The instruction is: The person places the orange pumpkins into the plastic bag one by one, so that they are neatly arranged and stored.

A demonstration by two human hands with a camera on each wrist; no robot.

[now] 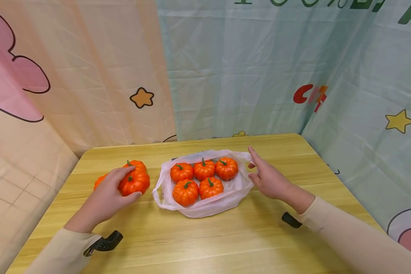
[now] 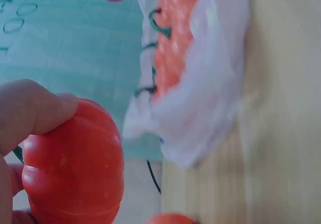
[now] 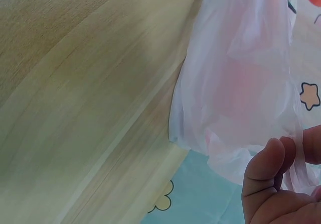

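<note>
My left hand grips a small orange toy pumpkin with a green stem, left of a white plastic bag. In the left wrist view the thumb and fingers sit round this pumpkin, raised off the table. The bag lies with its mouth spread wide, and several similar pumpkins rest inside it. At the bag's right end my right hand holds its edge. The right wrist view shows the thin plastic handle between the thumb and fingers.
Behind the left hand, another pumpkin stands on the wooden table, and one more shows partly past the hand. Printed cloth walls surround the table at the back and sides.
</note>
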